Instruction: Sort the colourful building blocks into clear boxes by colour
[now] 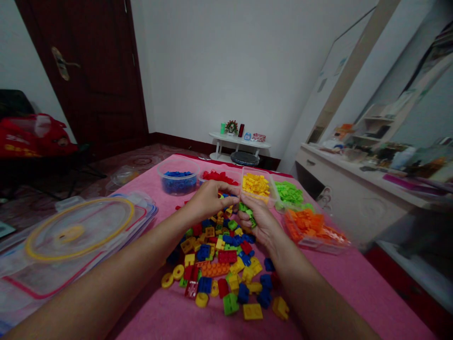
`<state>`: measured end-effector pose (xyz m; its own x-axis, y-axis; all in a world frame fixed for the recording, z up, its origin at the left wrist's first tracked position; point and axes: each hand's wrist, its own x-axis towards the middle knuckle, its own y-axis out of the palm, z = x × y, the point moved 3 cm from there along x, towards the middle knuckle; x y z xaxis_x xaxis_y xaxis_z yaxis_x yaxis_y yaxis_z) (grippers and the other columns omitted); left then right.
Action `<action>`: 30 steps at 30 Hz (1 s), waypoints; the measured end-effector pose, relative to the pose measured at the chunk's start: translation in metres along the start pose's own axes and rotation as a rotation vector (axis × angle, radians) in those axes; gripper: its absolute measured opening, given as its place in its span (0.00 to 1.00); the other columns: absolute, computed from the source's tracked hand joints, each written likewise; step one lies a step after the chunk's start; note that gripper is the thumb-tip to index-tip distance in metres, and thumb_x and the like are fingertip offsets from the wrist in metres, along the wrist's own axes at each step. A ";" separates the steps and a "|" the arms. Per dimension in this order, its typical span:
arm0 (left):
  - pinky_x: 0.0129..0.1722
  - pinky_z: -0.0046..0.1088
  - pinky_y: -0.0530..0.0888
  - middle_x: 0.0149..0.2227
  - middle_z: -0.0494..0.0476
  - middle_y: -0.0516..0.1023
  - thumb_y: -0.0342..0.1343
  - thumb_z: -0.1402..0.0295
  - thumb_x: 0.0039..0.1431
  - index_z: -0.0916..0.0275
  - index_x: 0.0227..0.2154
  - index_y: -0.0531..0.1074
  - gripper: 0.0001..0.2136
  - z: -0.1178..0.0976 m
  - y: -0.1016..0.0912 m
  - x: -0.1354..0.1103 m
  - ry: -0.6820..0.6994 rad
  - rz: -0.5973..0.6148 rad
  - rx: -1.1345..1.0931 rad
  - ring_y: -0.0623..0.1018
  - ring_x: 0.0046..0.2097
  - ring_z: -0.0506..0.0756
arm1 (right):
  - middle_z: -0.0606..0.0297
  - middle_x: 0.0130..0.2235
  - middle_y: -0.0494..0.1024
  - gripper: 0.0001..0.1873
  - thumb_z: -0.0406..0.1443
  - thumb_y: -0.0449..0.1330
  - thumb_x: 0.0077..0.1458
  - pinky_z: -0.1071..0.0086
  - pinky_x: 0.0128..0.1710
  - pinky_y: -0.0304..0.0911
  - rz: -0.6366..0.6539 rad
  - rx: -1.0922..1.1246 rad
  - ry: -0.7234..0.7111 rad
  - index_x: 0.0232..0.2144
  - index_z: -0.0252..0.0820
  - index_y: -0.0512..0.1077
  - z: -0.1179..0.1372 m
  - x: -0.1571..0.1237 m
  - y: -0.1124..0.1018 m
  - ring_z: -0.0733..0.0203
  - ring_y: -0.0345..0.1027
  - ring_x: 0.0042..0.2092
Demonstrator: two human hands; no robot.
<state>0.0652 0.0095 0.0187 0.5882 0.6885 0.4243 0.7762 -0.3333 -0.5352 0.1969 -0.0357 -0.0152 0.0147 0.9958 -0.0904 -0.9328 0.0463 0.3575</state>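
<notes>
Both hands meet over a loose pile of mixed toy building bricks (226, 256) on a pink-covered table. My right hand (260, 217) is curled around several light-green bricks (247, 211), which show between its fingers. My left hand (208, 200) reaches across to it, thumb and forefinger close together at the right fingertips; whatever lies between them is hidden. Behind the hands stand a round tub of blue bricks (177, 182), a tub of red bricks (218, 177) and a box of yellow bricks (255, 184). Green bricks (288, 192) and orange bricks (311, 224) fill containers to the right.
Stacked clear lids (81, 231), one with a yellow ring, lie at the table's left. A white side table (240, 139) with a plant stands by the wall. To the right is a cluttered counter (361, 172); a red bag (35, 137) sits at far left.
</notes>
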 end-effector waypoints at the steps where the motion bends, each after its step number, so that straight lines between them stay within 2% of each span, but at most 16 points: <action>1: 0.33 0.24 0.70 0.31 0.55 0.79 0.56 0.65 0.50 0.65 0.33 0.77 0.11 0.002 -0.004 0.000 -0.035 0.020 0.019 0.76 0.33 0.51 | 0.74 0.20 0.64 0.12 0.41 0.60 0.47 0.81 0.12 0.38 -0.017 -0.108 -0.034 0.32 0.40 0.65 0.002 0.001 -0.004 0.77 0.46 0.15; 4: 0.28 0.23 0.68 0.28 0.55 0.79 0.57 0.63 0.48 0.66 0.32 0.78 0.12 0.009 -0.011 0.000 -0.121 0.108 0.114 0.75 0.29 0.51 | 0.73 0.18 0.63 0.13 0.43 0.56 0.49 0.78 0.14 0.41 -0.024 -0.580 -0.114 0.26 0.39 0.68 0.006 0.003 -0.015 0.75 0.46 0.15; 6: 0.26 0.22 0.66 0.25 0.55 0.78 0.57 0.64 0.47 0.67 0.28 0.78 0.11 0.014 -0.011 0.000 -0.152 0.164 0.173 0.74 0.27 0.51 | 0.70 0.20 0.67 0.12 0.43 0.59 0.46 0.75 0.19 0.49 0.031 -0.946 -0.174 0.23 0.39 0.70 0.004 0.004 -0.019 0.71 0.55 0.19; 8: 0.24 0.22 0.65 0.24 0.55 0.77 0.56 0.64 0.48 0.67 0.26 0.77 0.11 0.018 -0.009 -0.001 -0.166 0.173 0.196 0.73 0.26 0.50 | 0.65 0.27 0.73 0.11 0.41 0.63 0.40 0.73 0.27 0.55 0.095 -1.240 -0.229 0.25 0.40 0.73 -0.002 0.004 -0.019 0.65 0.64 0.27; 11: 0.24 0.21 0.64 0.24 0.55 0.77 0.55 0.65 0.48 0.67 0.28 0.77 0.11 0.022 -0.007 0.000 -0.150 0.125 0.169 0.73 0.26 0.50 | 0.63 0.30 0.75 0.11 0.40 0.64 0.38 0.71 0.31 0.56 0.059 -1.424 -0.265 0.27 0.40 0.73 -0.008 0.003 -0.017 0.61 0.66 0.32; 13: 0.25 0.21 0.65 0.25 0.54 0.77 0.54 0.65 0.49 0.67 0.28 0.76 0.10 0.021 -0.007 0.001 -0.128 0.094 0.144 0.73 0.26 0.50 | 0.64 0.26 0.73 0.08 0.39 0.61 0.42 0.72 0.28 0.54 -0.008 -1.324 -0.289 0.24 0.39 0.71 -0.005 0.003 -0.013 0.64 0.64 0.29; 14: 0.26 0.21 0.65 0.25 0.54 0.77 0.54 0.66 0.49 0.66 0.29 0.76 0.10 0.020 -0.007 0.001 -0.120 0.081 0.142 0.73 0.26 0.49 | 0.66 0.24 0.71 0.08 0.39 0.59 0.44 0.74 0.25 0.53 -0.030 -1.195 -0.288 0.23 0.39 0.70 -0.002 0.003 -0.012 0.66 0.61 0.26; 16: 0.27 0.22 0.66 0.26 0.54 0.78 0.54 0.67 0.49 0.65 0.29 0.76 0.09 0.017 -0.010 0.001 -0.113 0.056 0.157 0.73 0.27 0.49 | 0.69 0.21 0.67 0.09 0.40 0.56 0.47 0.76 0.19 0.46 -0.030 -0.801 -0.231 0.24 0.39 0.67 0.004 0.002 -0.010 0.71 0.54 0.20; 18: 0.28 0.22 0.67 0.29 0.54 0.78 0.54 0.67 0.49 0.64 0.30 0.77 0.09 0.015 -0.012 0.001 -0.112 0.034 0.183 0.74 0.29 0.50 | 0.71 0.22 0.67 0.09 0.40 0.54 0.48 0.78 0.15 0.39 0.027 -0.330 -0.106 0.28 0.39 0.66 0.008 0.000 -0.006 0.74 0.46 0.16; 20: 0.30 0.23 0.67 0.30 0.55 0.79 0.54 0.67 0.49 0.64 0.30 0.77 0.09 0.013 -0.012 0.001 -0.108 0.023 0.194 0.75 0.30 0.51 | 0.69 0.25 0.69 0.09 0.38 0.53 0.48 0.79 0.13 0.38 0.097 0.061 -0.001 0.31 0.39 0.65 0.011 -0.002 -0.003 0.75 0.44 0.16; 22: 0.30 0.23 0.68 0.29 0.55 0.79 0.54 0.66 0.49 0.64 0.30 0.77 0.10 0.013 -0.012 0.001 -0.109 0.022 0.194 0.75 0.30 0.52 | 0.67 0.26 0.70 0.07 0.36 0.53 0.49 0.80 0.12 0.41 0.129 0.278 0.040 0.31 0.38 0.65 0.017 -0.004 -0.003 0.76 0.45 0.16; 24: 0.29 0.23 0.67 0.28 0.54 0.79 0.53 0.66 0.49 0.65 0.29 0.77 0.10 0.013 -0.011 0.001 -0.119 0.028 0.187 0.75 0.29 0.51 | 0.67 0.25 0.69 0.06 0.36 0.53 0.51 0.82 0.12 0.43 0.087 0.368 0.029 0.30 0.38 0.65 0.024 0.000 -0.012 0.76 0.46 0.15; 27: 0.27 0.22 0.66 0.26 0.54 0.78 0.53 0.66 0.50 0.66 0.28 0.77 0.10 0.011 -0.012 0.001 -0.129 0.035 0.162 0.74 0.28 0.51 | 0.68 0.23 0.67 0.07 0.37 0.51 0.55 0.82 0.11 0.45 -0.065 0.350 -0.036 0.28 0.39 0.63 0.044 0.014 -0.044 0.76 0.47 0.15; 28: 0.27 0.22 0.66 0.26 0.54 0.78 0.52 0.66 0.50 0.66 0.28 0.77 0.10 0.011 -0.012 0.001 -0.128 0.031 0.150 0.74 0.28 0.51 | 0.69 0.22 0.66 0.07 0.37 0.50 0.55 0.82 0.12 0.46 -0.119 0.292 -0.073 0.28 0.39 0.63 0.054 0.021 -0.058 0.75 0.48 0.15; 30: 0.27 0.22 0.66 0.27 0.54 0.78 0.52 0.67 0.50 0.66 0.27 0.77 0.10 0.009 -0.014 0.001 -0.124 0.019 0.128 0.74 0.29 0.51 | 0.70 0.20 0.64 0.10 0.37 0.49 0.56 0.81 0.12 0.45 -0.257 0.041 -0.184 0.24 0.40 0.61 0.075 0.035 -0.088 0.74 0.50 0.16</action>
<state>0.0533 0.0206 0.0199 0.5643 0.7593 0.3240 0.7251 -0.2683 -0.6342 0.3068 0.0011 0.0200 0.3167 0.9484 -0.0140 -0.8748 0.2977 0.3822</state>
